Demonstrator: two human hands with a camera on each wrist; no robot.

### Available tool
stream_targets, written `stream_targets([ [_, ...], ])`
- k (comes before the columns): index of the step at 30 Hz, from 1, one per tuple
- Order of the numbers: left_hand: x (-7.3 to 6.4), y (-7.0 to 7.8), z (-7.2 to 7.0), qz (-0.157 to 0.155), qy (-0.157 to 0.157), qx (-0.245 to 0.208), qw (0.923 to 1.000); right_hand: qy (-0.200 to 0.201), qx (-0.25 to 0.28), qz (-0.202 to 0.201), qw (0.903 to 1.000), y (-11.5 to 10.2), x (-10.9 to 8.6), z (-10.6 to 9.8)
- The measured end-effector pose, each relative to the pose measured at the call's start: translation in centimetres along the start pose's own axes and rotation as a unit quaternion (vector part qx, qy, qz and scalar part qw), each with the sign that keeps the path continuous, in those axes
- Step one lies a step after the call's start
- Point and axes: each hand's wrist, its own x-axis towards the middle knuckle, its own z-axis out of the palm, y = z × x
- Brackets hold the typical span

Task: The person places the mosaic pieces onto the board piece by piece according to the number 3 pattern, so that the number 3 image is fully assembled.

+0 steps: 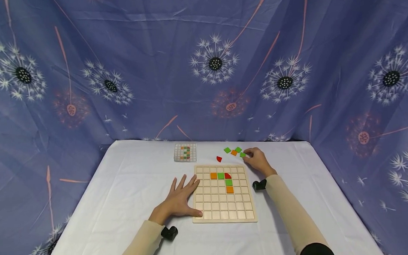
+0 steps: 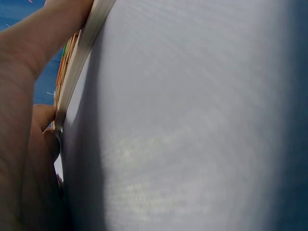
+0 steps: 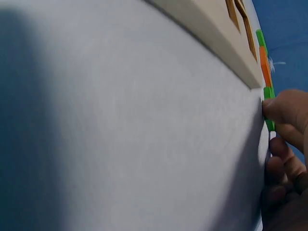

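My left hand (image 1: 177, 202) is spread wide at the left side of a wooden grid board (image 1: 216, 206), its thumb and fingertips resting on the rim. In the board's upper cells sit an orange square tile (image 1: 213, 175), a green one (image 1: 220, 175) and a red rounded piece (image 1: 227, 176). Below the red piece come a green tile (image 1: 228, 182) and an orange tile (image 1: 229, 189). Beyond the board's far right corner, my right hand (image 1: 258, 161) pinches a green square tile (image 1: 242, 155) between thumb and finger; the right wrist view shows the thumb on this tile (image 3: 269, 124).
Beside the right hand lie two loose green tiles (image 1: 227, 150) and an orange tile (image 1: 234, 152). A red rounded piece (image 1: 219, 159) lies just behind the board. Farther left is a small gridded pattern card (image 1: 176, 157) with coloured squares. A blue curtain (image 1: 175, 87) hangs behind the white table (image 1: 125, 194).
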Motion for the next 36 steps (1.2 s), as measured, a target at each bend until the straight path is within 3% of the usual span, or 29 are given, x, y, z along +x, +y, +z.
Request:
stream_targets([
  [17,-0.2,0.1,0.2,0.003,-0.001,0.002,1.0,-0.004,0.03,0.01,0.9995,-0.2,-2.3,0.0],
  [29,-0.2,0.2,0.1,0.003,0.004,-0.01,0.9999,0.006,0.087,-0.018,0.996,-1.3,-5.6,0.4],
  [36,-0.3,0.1,0.1,0.006,0.002,-0.009,0.9999,0.005,0.09,-0.044,0.9949,-2.3,-7.7,1.2],
])
